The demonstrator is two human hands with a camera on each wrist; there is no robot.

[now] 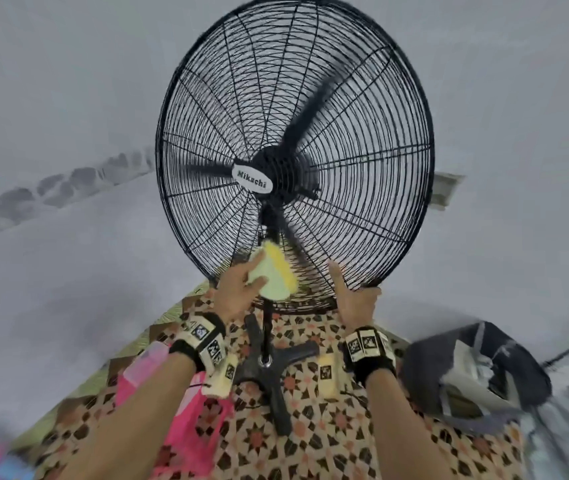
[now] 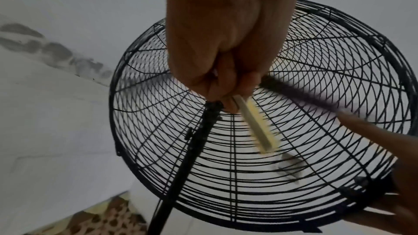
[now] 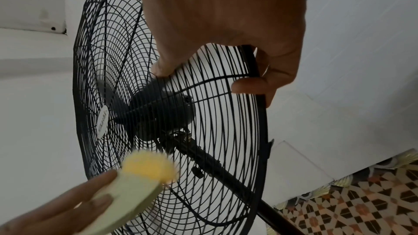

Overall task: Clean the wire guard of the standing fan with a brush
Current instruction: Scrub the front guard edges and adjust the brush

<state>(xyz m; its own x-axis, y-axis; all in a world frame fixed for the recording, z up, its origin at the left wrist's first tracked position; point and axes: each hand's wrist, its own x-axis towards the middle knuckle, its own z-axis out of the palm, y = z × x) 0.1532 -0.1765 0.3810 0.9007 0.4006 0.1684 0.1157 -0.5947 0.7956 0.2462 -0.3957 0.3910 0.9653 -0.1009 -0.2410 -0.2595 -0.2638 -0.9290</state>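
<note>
A black standing fan fills the middle of the head view, its round wire guard [image 1: 362, 109] tilted toward me. My left hand [image 1: 241, 289] grips a pale green brush [image 1: 274, 277] with yellow bristles [image 3: 148, 166] laid against the guard's lower front wires. The brush [image 2: 254, 126] points away from the fingers in the left wrist view. My right hand [image 1: 354, 299] holds the guard's bottom rim [image 3: 257, 71], thumb on the front wires, fingers curled behind. The blades [image 1: 314, 105] look blurred inside the guard.
The fan's pole [image 1: 267, 327] drops to a cross-shaped base [image 1: 276, 372] on a patterned floor mat [image 1: 328, 427]. A dark cap or bag [image 1: 473, 372] lies at the right, pink cloth [image 1: 179, 410] at the left. Pale wall stands behind.
</note>
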